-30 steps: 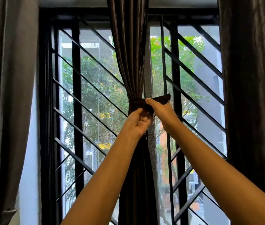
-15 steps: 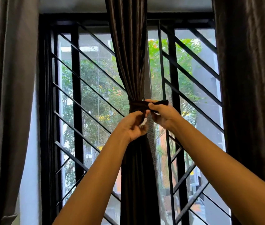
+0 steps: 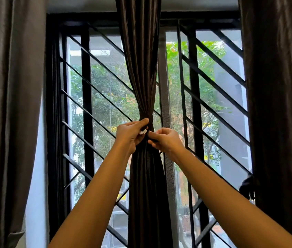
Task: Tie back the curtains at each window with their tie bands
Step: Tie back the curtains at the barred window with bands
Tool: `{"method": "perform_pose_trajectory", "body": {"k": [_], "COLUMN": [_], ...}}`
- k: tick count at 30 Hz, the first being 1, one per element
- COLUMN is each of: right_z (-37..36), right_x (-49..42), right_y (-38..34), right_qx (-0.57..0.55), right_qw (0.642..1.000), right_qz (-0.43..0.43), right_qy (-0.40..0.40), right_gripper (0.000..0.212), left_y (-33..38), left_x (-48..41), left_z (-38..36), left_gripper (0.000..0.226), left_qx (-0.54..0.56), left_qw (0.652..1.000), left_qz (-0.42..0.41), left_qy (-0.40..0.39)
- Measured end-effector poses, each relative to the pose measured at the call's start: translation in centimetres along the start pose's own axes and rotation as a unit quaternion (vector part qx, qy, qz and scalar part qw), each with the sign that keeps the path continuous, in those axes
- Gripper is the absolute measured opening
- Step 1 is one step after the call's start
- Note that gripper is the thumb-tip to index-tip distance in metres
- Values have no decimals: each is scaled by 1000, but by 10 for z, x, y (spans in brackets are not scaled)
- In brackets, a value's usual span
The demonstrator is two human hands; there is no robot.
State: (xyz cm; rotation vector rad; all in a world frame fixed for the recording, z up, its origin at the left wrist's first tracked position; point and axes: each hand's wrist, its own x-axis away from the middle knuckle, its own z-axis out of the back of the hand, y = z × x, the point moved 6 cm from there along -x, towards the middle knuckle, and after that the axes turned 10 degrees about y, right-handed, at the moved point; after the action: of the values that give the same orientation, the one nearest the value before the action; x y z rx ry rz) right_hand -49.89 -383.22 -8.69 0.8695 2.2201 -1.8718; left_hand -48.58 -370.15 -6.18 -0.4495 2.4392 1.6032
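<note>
**Pinching the band at centre frame**

Centre of frame: curtain (image 3: 141, 68) gathered to a narrow waist, band (image 3: 149, 122) wrapped round it there. Just left of the waist, left hand (image 3: 128, 136), fingers curled, pinching the band where a small white tab (image 3: 143, 132) shows; hard to tell whether the tab belongs to the band. Just right, right hand (image 3: 167, 140), fingers curled, pinching a dark end of the band low against the cloth. Behind, black grille (image 3: 86, 104) across the window. At the left and right edges, side curtains (image 3: 7, 104) hanging loose.
</note>
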Motion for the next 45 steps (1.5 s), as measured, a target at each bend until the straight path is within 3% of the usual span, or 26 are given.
{"method": "perform_pose_trajectory", "body": {"k": [3,6,7,9,11,12,20,23,29,35,39,42,45], "right_z": [0,-5,-6,-11,-19,-21,-30,-36,-37,-24,-7,2,-2], "right_x": [0,8,8,11,15,15,8,-1,-3,-16,-26,-29,-25], "right_y": [-11,-18,-17,-11,-10,-13,-26,-28,-24,-30,-45,-67,-90], "right_qx": [163,216,173,18,-119,-152,-202,-171,-96,-31,87,242,430], "right_qw": [975,958,971,992,964,951,923,936,958,982,993,967,876], "right_qz": [121,136,95,-76,-232,-267,-328,-307,-261,-181,-79,59,203], "right_qy": [94,129,132,97,56,47,21,1,-71,-48,4,59,81], "right_gripper": [26,34,36,33,33,32,45,49,32,18,29,21,24], "left_y": [0,-2,-3,-4,-4,-4,-4,-6,-8,-7,-7,-8,-8], "left_x": [0,-2,-2,-3,-2,-3,-3,-1,-5,-5,-4,-3,-1], "left_z": [-2,-3,-4,-4,-5,-5,-3,-3,6,9,7,5,2], "left_gripper": [12,8,7,6,6,6,9,11,17,26,19,18,20], "left_qx": [-20,-12,-13,-15,-11,-10,-53,-70,-96,-118,-133,-143,-161], "left_qw": [1000,999,999,998,998,998,998,996,992,985,980,976,969], "left_qz": [13,41,49,58,58,54,-2,-29,-79,-123,-147,-161,-185], "left_qy": [3,0,-5,-16,-24,-27,-39,-52,-20,2,7,13,29]}}
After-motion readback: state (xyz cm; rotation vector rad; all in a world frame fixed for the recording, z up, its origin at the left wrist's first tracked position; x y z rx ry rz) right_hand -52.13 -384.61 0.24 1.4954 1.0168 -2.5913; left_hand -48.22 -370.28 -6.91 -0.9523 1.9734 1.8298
